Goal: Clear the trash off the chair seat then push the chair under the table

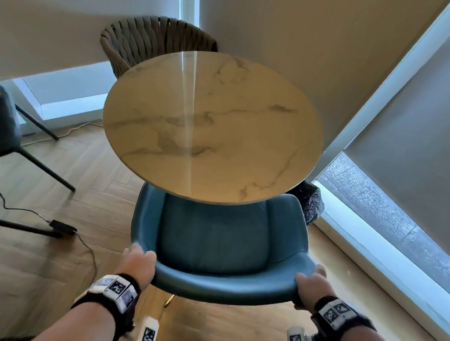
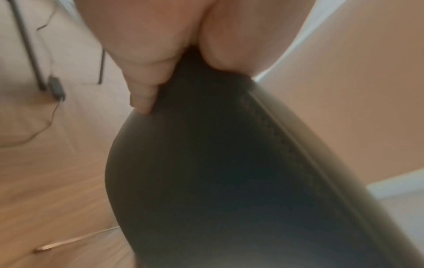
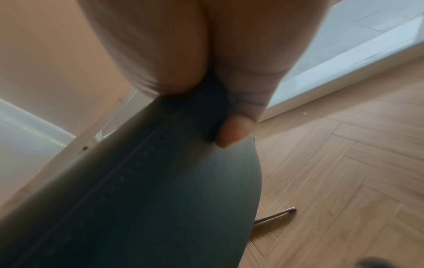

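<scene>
A person stands behind a blue upholstered chair (image 1: 220, 239) with the left hand (image 1: 138, 264) and right hand (image 1: 310, 284) each clamped over an outer corner of the curved backrest, thumb on one face and fingers (image 2: 143, 101) curled round the other. A grip at both ends of the backrest probably serves to steer the chair squarely and keep it from swivelling during the push. The seat shows no trash in its visible part, so the clearing step appears done. The chair faces away from the person, its front-to-back axis aimed at the middle of the round marble-patterned table (image 1: 213, 128), whose near edge already overhangs the front of the seat. The chair is thus partly under the table, with the backrest well clear of the rim. A woven chair (image 1: 153, 41) sits at the far side, and a cable with an adapter (image 1: 63, 226) lies on the wooden floor at the left.
</scene>
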Available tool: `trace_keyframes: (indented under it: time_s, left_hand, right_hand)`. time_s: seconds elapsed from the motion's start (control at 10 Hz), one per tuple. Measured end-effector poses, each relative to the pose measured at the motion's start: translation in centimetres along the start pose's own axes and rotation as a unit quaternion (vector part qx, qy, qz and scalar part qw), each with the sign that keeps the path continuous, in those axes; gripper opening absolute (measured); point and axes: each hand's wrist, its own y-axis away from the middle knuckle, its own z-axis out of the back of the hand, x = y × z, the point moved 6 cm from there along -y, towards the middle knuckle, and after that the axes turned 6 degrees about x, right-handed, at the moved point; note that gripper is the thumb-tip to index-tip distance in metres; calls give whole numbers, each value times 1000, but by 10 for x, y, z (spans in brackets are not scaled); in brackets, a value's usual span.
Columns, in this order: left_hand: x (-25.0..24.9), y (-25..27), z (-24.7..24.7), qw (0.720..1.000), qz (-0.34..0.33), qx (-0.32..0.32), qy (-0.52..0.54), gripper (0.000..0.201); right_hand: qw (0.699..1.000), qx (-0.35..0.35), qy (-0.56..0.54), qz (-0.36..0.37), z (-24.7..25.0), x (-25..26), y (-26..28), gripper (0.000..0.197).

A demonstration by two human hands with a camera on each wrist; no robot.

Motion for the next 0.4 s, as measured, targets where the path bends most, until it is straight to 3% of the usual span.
trace_keyframes:
  time_s: [0.2, 0.3, 0.4]
  left_hand:
    - [1, 0, -8, 999, 27, -9, 16, 33]
    - [-5, 2, -5, 1000, 21, 9, -12, 44]
    - [-27, 13, 7, 999, -39, 24, -11, 45]
  right_hand:
    - [1000, 21, 13, 5, 9, -3, -11, 54]
    - [998, 32, 55, 18, 17, 3, -14, 63]
    - [990, 52, 119, 56, 36, 13, -14, 69]
